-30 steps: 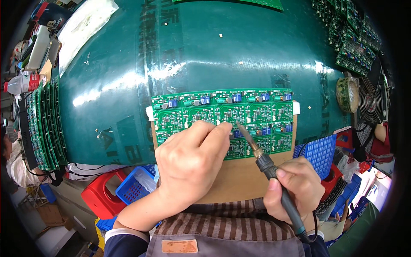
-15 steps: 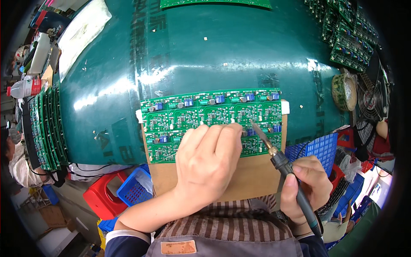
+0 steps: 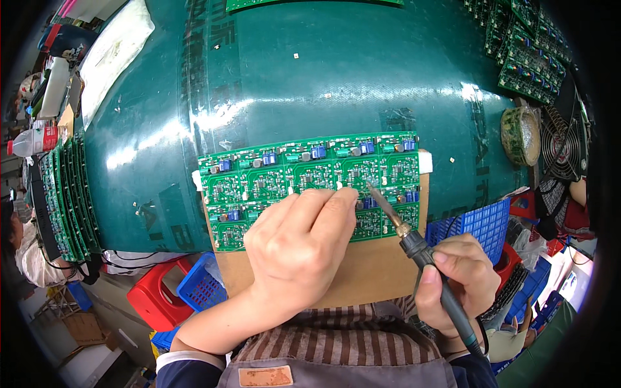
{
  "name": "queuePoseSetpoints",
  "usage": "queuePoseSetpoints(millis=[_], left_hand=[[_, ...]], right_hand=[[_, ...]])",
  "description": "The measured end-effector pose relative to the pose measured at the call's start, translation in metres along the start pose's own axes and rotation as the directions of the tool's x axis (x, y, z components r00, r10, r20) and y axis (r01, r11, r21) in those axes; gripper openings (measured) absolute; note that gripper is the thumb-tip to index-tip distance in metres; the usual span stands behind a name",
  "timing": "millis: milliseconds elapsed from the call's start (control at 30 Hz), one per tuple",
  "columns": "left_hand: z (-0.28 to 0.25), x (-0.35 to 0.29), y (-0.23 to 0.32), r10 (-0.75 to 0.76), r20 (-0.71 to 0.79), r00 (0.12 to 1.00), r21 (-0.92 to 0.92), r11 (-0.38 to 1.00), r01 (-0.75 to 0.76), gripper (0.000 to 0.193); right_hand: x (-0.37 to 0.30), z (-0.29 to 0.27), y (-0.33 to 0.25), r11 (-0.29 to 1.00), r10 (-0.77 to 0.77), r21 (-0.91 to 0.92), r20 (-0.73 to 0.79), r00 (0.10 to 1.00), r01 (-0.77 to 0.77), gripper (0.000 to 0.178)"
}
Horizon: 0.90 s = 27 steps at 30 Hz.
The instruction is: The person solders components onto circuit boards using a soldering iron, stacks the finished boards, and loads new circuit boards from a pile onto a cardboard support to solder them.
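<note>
Left hand (image 3: 299, 249) presses fingers curled on the green panelled circuit board (image 3: 310, 184) at frame centre — right hand (image 3: 456, 281) grips the black-handled soldering iron (image 3: 420, 249); keep its tip steady on the joint.

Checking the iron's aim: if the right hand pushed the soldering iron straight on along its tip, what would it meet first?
Probably the green circuit board panel: the right hand points the soldering iron up-left at it, beside the left hand's fingertips. Actual contact is unclear.

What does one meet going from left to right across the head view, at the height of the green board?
Stack of boards on edge → green panel board → left hand → soldering iron → right hand → blue basket → fan.
</note>
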<state>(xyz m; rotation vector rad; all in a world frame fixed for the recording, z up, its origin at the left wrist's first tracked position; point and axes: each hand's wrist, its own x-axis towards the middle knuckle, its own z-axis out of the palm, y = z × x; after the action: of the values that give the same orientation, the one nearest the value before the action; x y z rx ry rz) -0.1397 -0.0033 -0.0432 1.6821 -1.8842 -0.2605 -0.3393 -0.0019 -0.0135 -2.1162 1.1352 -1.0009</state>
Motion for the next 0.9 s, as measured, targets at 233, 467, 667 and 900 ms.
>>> queuePoseSetpoints(millis=[233, 467, 667, 900], left_hand=[[-0.007, 0.009, 0.007, -0.029, 0.099, 0.995, 0.056, 0.998, 0.023, 0.017], [0.005, 0.013, 0.025, 0.011, 0.091, 0.996, -0.09, 0.996, -0.003, 0.019], [0.022, 0.015, 0.02, 0.082, 0.028, 0.996, -0.084, 0.993, -0.08, 0.017], [0.022, 0.018, 0.022, 0.085, 0.025, 0.996, -0.049, 0.995, -0.083, 0.016]], right_hand=[[-0.005, -0.003, 0.001, 0.999, -0.02, -0.035, -0.06, 0.998, 0.018, 0.023], [-0.014, -0.02, 0.014, 0.998, -0.015, -0.07, -0.161, 0.987, 0.003, 0.019], [-0.012, -0.023, 0.017, 0.999, 0.018, -0.024, -0.16, 0.987, -0.023, 0.02], [-0.009, -0.025, 0.018, 1.0, 0.004, -0.027, -0.142, 0.99, -0.008, 0.019]])
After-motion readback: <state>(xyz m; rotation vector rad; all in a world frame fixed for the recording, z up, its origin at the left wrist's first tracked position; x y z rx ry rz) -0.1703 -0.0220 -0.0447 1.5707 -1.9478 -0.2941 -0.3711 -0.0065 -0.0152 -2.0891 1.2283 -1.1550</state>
